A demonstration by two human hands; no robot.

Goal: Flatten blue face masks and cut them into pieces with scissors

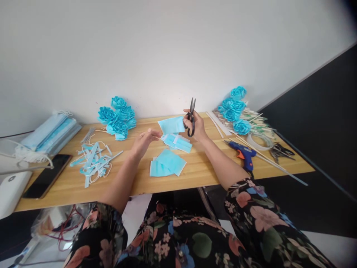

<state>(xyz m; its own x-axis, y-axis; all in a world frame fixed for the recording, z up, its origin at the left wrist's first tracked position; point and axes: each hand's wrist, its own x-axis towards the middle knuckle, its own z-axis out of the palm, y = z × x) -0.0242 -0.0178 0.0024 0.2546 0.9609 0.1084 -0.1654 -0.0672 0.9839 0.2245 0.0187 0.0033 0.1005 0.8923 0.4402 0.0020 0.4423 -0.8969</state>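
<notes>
My right hand (197, 124) is closed around black-handled scissors (192, 118), whose blades point up and stand slightly apart. A light blue mask-fabric piece (172, 125) hangs by its right edge at the same hand's fingers. To its left is my left hand (146, 141), fingers loosely stretched toward the lower left corner of that piece; no firm hold shows. Beneath lie several small folded blue pieces (180, 143). Closer to me, flat blue fabric pieces (169, 163) overlap on the wooden table (139, 186).
Left are cut strips and ear loops (95, 162), a phone (48, 175) and stacked masks (51, 134). Blue fabric roses (117, 116) stand by the wall, with more roses (233, 108) at right. Near them lie a glue gun (243, 153), tape roll (260, 141), pliers (281, 152) and sticks.
</notes>
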